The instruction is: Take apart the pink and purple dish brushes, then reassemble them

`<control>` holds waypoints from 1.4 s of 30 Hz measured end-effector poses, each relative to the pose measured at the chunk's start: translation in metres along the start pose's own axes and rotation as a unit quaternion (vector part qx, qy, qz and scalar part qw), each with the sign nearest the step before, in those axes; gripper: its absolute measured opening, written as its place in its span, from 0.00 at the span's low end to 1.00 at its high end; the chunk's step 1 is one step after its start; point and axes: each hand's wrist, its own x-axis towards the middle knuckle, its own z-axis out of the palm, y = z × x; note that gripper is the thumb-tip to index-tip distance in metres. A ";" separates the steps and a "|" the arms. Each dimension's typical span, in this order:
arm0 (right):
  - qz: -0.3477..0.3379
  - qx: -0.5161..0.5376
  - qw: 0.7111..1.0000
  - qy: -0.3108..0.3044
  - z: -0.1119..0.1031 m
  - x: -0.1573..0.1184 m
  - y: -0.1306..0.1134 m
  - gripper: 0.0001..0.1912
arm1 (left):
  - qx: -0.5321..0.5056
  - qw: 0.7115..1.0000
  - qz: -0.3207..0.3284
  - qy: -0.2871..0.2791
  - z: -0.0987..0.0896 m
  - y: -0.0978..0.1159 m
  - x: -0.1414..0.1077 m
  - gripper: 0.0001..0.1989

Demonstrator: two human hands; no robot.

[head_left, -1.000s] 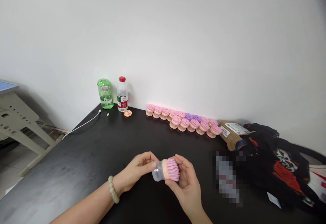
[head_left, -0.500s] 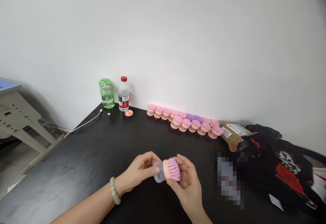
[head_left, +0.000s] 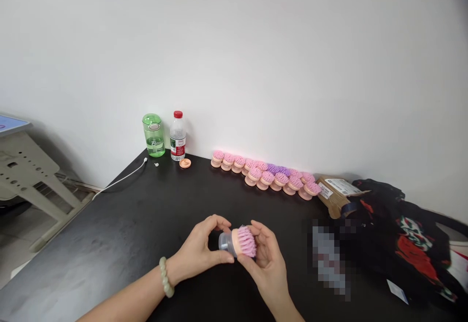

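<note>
A round brush (head_left: 245, 241) with pink bristles, a peach collar and a clear grey base lies on its side between my hands, bristles facing right. My left hand (head_left: 201, 246), with a beaded bracelet on the wrist, curves round the clear base, thumb below and fingers above. My right hand (head_left: 268, 261) holds the bristle end between thumb and fingers. Beyond them, by the wall, stand rows of similar pink brushes (head_left: 280, 179), with a couple of purple ones (head_left: 278, 169) among them.
At the black table's (head_left: 146, 214) back left are a green cup (head_left: 155, 139), a water bottle (head_left: 178, 139), a peach disc (head_left: 185, 163) and a white cable (head_left: 120, 180). An open carton (head_left: 334, 195) and dark cloth bag (head_left: 405, 239) lie right.
The brush has shifted slightly left in my hands. My left thumb has moved down off the clear base to its lower edge, near the collar, and that hand's grasp has widened.
</note>
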 end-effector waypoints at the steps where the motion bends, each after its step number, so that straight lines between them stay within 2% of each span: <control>1: 0.000 -0.003 1.000 -0.003 0.000 0.000 0.000 0.31 | 0.006 1.000 -0.014 0.002 -0.001 0.000 0.000 0.26; 5: -0.002 -0.018 1.000 -0.017 0.002 -0.002 0.005 0.32 | 0.062 0.998 -0.026 0.019 0.002 -0.001 -0.001 0.27; 9: 0.005 -0.040 0.999 -0.035 0.005 -0.004 0.016 0.32 | 0.138 0.990 0.028 0.011 0.004 -0.004 -0.002 0.27; 12: -0.018 -0.018 0.998 -0.060 0.006 0.003 0.022 0.32 | 0.163 0.985 0.050 0.017 -0.004 -0.002 0.001 0.25; 15: -0.035 0.033 0.997 -0.068 0.012 0.024 0.026 0.24 | 0.086 0.991 0.049 0.089 -0.018 0.005 0.003 0.20; 17: -0.024 -0.005 0.997 -0.071 0.023 0.043 0.030 0.17 | -0.003 0.987 0.045 0.153 -0.024 0.009 0.004 0.22; 19: -0.035 -0.094 0.990 -0.099 0.043 0.067 0.038 0.16 | -0.086 0.977 0.036 0.193 -0.027 0.010 0.003 0.25; 22: -0.086 -0.188 0.966 -0.154 0.088 0.109 0.049 0.22 | -0.148 0.966 0.024 0.210 -0.026 0.008 0.004 0.27; 28: -0.128 -0.304 0.922 -0.203 0.190 0.190 0.057 0.29 | -0.106 0.961 -0.010 0.257 -0.026 -0.004 0.013 0.21; 30: -0.132 -0.340 0.906 -0.215 0.211 0.203 0.058 0.28 | -0.084 0.961 -0.016 0.263 -0.028 -0.011 0.014 0.22; 32: -0.132 -0.370 0.892 -0.225 0.222 0.208 0.058 0.23 | -0.071 0.960 -0.014 0.270 -0.029 -0.019 0.014 0.25; 34: -0.130 -0.390 0.880 -0.238 0.221 0.205 0.056 0.16 | -0.082 0.957 -0.005 0.277 -0.030 -0.025 0.014 0.28; 37: -0.124 -0.403 0.870 -0.256 0.199 0.191 0.050 0.12 | -0.118 0.956 0.001 0.268 -0.028 -0.027 0.013 0.30; 39: -0.117 -0.402 0.869 -0.264 0.173 0.178 0.043 0.18 | -0.135 0.956 -0.011 0.260 -0.024 -0.024 0.013 0.29; 42: -0.101 -0.393 0.876 -0.260 0.119 0.151 0.030 0.24 | -0.174 0.952 -0.043 0.248 -0.017 -0.019 0.012 0.29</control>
